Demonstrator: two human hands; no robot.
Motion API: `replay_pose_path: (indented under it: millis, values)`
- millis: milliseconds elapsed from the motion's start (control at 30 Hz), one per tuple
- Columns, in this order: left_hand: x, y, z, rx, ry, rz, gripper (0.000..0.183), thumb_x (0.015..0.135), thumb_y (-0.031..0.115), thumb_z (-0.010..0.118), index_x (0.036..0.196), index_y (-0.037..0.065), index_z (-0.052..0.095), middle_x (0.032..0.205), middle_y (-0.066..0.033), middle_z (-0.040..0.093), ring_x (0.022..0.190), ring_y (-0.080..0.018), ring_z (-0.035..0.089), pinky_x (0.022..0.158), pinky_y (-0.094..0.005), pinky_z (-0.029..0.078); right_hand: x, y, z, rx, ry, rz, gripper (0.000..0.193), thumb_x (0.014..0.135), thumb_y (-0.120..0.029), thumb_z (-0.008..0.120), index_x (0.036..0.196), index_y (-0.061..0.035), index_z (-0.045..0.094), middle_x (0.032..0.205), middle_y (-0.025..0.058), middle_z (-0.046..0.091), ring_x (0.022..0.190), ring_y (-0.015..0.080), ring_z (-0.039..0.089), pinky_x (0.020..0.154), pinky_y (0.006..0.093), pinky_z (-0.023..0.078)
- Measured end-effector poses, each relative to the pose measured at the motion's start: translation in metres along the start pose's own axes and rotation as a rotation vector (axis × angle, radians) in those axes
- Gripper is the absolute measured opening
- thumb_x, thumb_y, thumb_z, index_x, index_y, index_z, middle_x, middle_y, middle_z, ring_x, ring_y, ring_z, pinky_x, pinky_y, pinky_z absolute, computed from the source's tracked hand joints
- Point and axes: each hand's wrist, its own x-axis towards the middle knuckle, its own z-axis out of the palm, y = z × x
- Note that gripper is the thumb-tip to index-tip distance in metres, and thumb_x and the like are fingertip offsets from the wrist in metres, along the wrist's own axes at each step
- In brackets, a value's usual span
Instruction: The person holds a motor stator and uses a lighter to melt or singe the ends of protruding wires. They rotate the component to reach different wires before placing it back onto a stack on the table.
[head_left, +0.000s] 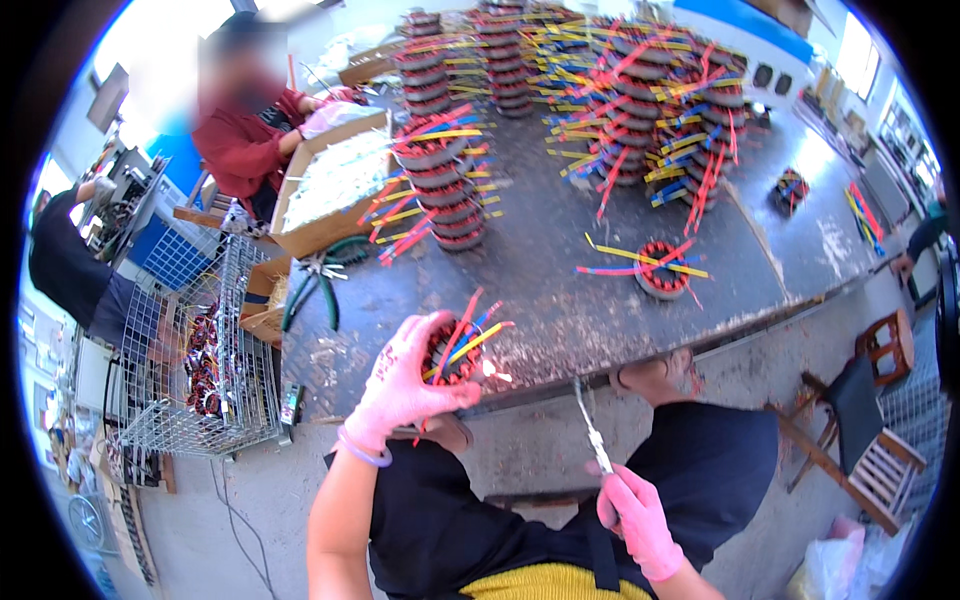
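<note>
My left hand (pixel 392 385), in a pink glove, is closed around a motor stator (pixel 440 355) at the table's near edge. Red, blue and yellow wire leads stick up from this stator. A bright white-orange spot shows beside it; I cannot tell what it is. Over my lap my right hand (pixel 642 522), also gloved in pink, grips a slim metal tool (pixel 594 432) with white wrapping on its shaft. The tool's tip points up toward the table edge, apart from the stator. Another stator (pixel 662 271) with splayed leads lies on the table ahead.
Stacked stators (pixel 440 190) stand on the dark table (pixel 545 290), with more piles behind. Green-handled pliers (pixel 325 290) lie at its left edge by a cardboard box (pixel 335 185) of white pieces. A wire basket (pixel 205 350) and a co-worker (pixel 245 130) are left, a wooden chair (pixel 855 435) right.
</note>
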Motion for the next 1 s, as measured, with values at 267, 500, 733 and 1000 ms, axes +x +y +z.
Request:
replay_pose_path:
  millis: [267, 500, 733, 1000]
  values:
    - [-0.01, 0.022, -0.009, -0.101, -0.018, 0.109, 0.099, 0.06, 0.044, 0.094, 0.135, -0.003, 0.052, 0.119, -0.0188, 0.061, 0.11, -0.0335, 0.063, 0.096, -0.0401, 0.05, 0.002, -0.014, -0.009, -0.058, 0.138, -0.058, 0.042, 0.106, -0.031, 0.054, 0.133, -0.0002, 0.059, 0.061, -0.0047, 0.051, 0.048, 0.0026, 0.037, 0.045, 0.0205, 0.023]
    - [-0.012, 0.021, -0.01, -0.093, 0.025, 0.141, 0.102, 0.058, 0.046, 0.095, 0.136, -0.003, 0.052, 0.117, -0.0183, 0.061, 0.107, -0.0331, 0.064, 0.095, -0.0392, 0.051, 0.008, -0.01, -0.008, -0.097, 0.167, -0.084, 0.043, 0.105, -0.033, 0.054, 0.13, 0.0019, 0.06, 0.059, -0.0048, 0.049, 0.047, 0.0029, 0.036, 0.043, 0.0203, 0.023]
    - [-0.008, 0.011, 0.0, -0.596, -0.235, -0.102, 0.094, 0.078, 0.05, 0.079, 0.146, -0.003, 0.043, 0.124, -0.0109, 0.057, 0.109, -0.0194, 0.057, 0.099, -0.0354, 0.046, 0.009, -0.007, -0.007, -0.117, 0.189, -0.094, 0.05, 0.105, -0.036, 0.052, 0.132, 0.0057, 0.058, 0.058, -0.006, 0.047, 0.045, 0.0022, 0.034, 0.042, 0.02, 0.022]
    - [-0.015, 0.012, 0.001, -0.817, -0.312, -0.168, 0.074, 0.087, 0.033, 0.073, 0.145, -0.003, 0.046, 0.121, -0.0098, 0.061, 0.11, -0.0179, 0.058, 0.096, -0.0337, 0.048, 0.008, -0.004, -0.007, -0.123, 0.18, -0.129, 0.052, 0.105, -0.039, 0.052, 0.13, 0.0065, 0.058, 0.058, -0.0062, 0.047, 0.045, 0.002, 0.033, 0.042, 0.02, 0.021]
